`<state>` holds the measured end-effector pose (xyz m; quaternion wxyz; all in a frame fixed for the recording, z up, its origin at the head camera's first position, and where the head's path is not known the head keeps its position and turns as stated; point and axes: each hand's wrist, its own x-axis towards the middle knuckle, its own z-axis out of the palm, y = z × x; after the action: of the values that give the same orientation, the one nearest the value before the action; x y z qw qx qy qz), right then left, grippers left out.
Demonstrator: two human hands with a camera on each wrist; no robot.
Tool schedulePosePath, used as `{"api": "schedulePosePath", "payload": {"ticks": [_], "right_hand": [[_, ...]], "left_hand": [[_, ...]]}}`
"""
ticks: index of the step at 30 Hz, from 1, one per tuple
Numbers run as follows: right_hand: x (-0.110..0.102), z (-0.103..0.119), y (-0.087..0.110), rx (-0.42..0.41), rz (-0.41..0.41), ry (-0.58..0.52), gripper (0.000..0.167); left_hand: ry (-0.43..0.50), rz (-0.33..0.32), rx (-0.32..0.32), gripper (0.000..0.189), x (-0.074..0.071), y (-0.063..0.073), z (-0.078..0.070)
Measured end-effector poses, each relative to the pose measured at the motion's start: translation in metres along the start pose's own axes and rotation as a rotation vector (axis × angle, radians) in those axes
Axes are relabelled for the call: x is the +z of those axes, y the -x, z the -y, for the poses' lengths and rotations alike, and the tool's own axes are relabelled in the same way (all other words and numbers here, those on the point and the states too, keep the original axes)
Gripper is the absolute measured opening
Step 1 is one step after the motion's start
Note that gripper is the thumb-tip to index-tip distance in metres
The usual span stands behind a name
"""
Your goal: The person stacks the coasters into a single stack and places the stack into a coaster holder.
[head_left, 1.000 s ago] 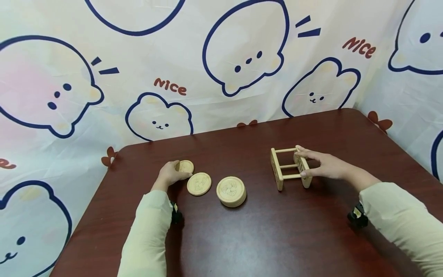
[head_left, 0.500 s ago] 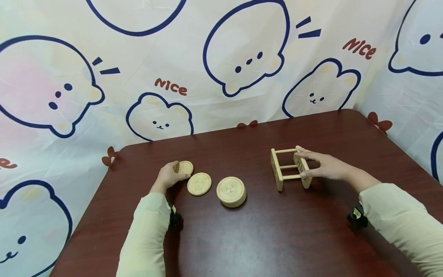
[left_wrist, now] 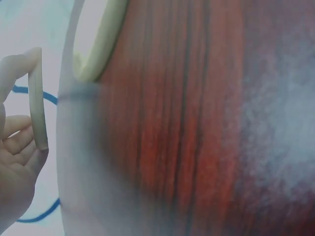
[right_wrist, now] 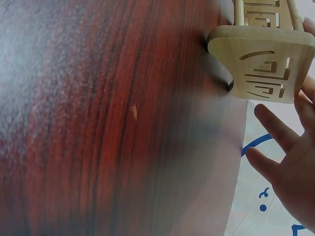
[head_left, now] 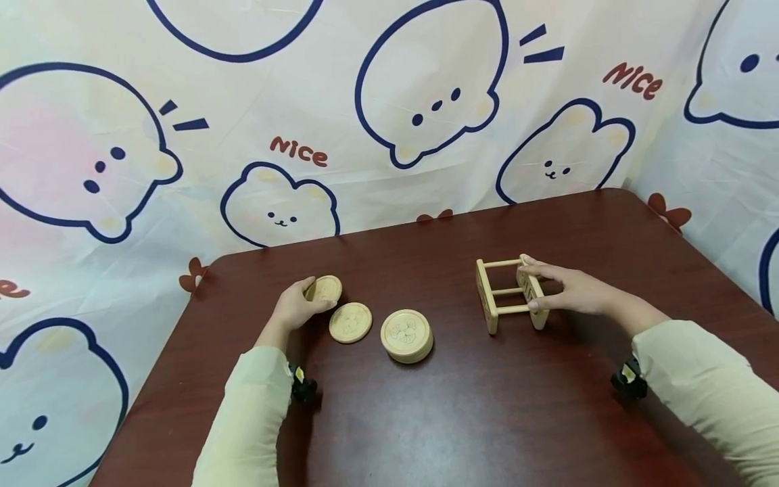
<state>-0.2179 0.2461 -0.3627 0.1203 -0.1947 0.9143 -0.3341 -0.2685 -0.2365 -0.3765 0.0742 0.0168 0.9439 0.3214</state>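
- Nearest, in the middle of the dark table (head_left: 475,412), a stack of round wooden discs (head_left: 408,335) is seen; how many are piled there cannot be counted. Each disc can be judged light and stiff, and is best taken by the rim, since the broad face offers little to pinch.
- Just left of the stack and a little farther, a single disc (head_left: 350,322) is laid flat on the table. Its low edge may be awkward to get a fingertip under, and some sliding on the glossy top should be expected.
- To the right, an open wooden rack (head_left: 508,292) is stood on the table, its two pierced end panels joined by thin rods. Its right panel (right_wrist: 266,64) is gripped edge to edge by the right hand (head_left: 569,291) — thumb on the near side, fingers on the far — while two fingers are spread away from it. The frame looks light and rigid; it is better steadied by a panel, as the rods and cut-outs seem the weaker parts.
- Farther left, beyond the flat disc, a held disc (head_left: 325,289) is pinched across its rim by the left hand (head_left: 292,309); in the left wrist view it appears raised off the table. Light pressure should suffice — wood that thin could be chipped if dropped.
- Farthest, the table is backed by a printed cloth (head_left: 389,196).
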Motion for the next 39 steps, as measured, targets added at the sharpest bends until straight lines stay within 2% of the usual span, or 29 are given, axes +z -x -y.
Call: {"api": "schedulePosePath", "payload": {"ticks": [5,11,17,26,33,39], "right_hand": [[0.001,-0.001,-0.001,-0.016,-0.004,-0.009,0.072],[-0.001,-0.001,-0.001,0.002,0.006,-0.008,0.072],[-0.002,-0.001,-0.002,0.005,0.015,-0.014,0.071],[-0.002,0.0,-0.003,0.01,0.014,-0.018,0.071],[-0.001,-0.001,-0.002,0.004,0.02,-0.022,0.07],[0.001,-0.002,-0.003,0.0,0.025,-0.029,0.07]], "left_hand": [[0.002,-0.019,0.077,0.086,-0.002,0.008,-0.006],[0.01,-0.045,0.146,0.084,-0.004,0.016,-0.018],[0.02,-0.035,0.207,0.085,-0.002,0.024,-0.031],[0.043,-0.01,0.27,0.084,0.005,0.037,-0.052],[0.055,-0.002,0.331,0.083,0.016,0.044,-0.058],[0.062,-0.014,0.42,0.081,0.026,0.048,-0.062]]}}
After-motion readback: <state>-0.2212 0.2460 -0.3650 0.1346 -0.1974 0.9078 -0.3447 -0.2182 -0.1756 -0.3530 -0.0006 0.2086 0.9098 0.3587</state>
